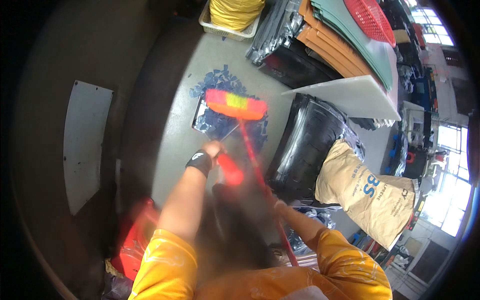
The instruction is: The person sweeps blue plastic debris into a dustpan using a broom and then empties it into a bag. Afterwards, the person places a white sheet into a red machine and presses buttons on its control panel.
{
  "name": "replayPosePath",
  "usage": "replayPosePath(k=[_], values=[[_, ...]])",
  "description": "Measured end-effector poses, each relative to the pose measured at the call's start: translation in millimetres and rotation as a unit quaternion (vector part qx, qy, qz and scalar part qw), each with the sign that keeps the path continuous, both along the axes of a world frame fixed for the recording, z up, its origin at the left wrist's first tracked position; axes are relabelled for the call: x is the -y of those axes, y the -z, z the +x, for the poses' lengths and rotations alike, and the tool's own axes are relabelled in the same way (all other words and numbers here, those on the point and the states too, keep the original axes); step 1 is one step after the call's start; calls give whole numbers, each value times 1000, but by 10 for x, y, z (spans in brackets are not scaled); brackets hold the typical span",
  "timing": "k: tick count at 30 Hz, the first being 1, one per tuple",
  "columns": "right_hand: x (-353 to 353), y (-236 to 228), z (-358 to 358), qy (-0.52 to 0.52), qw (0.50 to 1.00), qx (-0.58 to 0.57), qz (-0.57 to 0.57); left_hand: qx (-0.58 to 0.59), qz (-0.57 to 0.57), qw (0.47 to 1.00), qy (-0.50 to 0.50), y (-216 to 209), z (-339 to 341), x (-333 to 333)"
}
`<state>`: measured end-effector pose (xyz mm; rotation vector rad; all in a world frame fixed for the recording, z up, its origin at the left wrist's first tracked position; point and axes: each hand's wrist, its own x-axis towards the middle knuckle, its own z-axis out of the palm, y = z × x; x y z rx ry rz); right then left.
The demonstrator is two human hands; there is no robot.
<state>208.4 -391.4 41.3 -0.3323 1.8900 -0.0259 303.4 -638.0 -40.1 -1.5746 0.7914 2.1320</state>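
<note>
A broom with a pink, yellow and orange head [236, 104] lies across the mouth of a metal dustpan [197, 114]. Its long red handle slants back toward my body. My right hand [276, 202] is wrapped round that handle, partly blurred. Closed at the dustpan's handle is my left hand [214, 149], with a black band on its wrist; a red grip sticks out behind it. Dark blue-grey scraps [220, 79] are scattered on the grey floor beyond the broom, and more lie in and around the dustpan.
A cream basket [243, 35] with a yellow sack stands at the far side. Stacked green sheets [345, 25], a red basket [369, 20] and a white board [345, 95] are far right. A black wrapped bundle [310, 145] and brown paper sack [362, 187] lie right; a red object [135, 245] stands near left.
</note>
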Motion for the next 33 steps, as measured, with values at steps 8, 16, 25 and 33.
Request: replayPosePath(k=[8, 16, 25, 33], values=[[-473, -1598, 114, 205, 974, 95, -3, -14, 189, 952, -242, 154, 2328, -675], [825, -514, -637, -49, 988, -8, -145, 7, -25, 1000, -2, 198, 2547, -814], [1154, 686, -934, -265, 949, -141, -101, 68, 14, 997, -42, -286, 2658, -663], [-451, -494, -1164, 16, 999, 48, -19, -68, -130, 965, 216, 125, 2602, -298]])
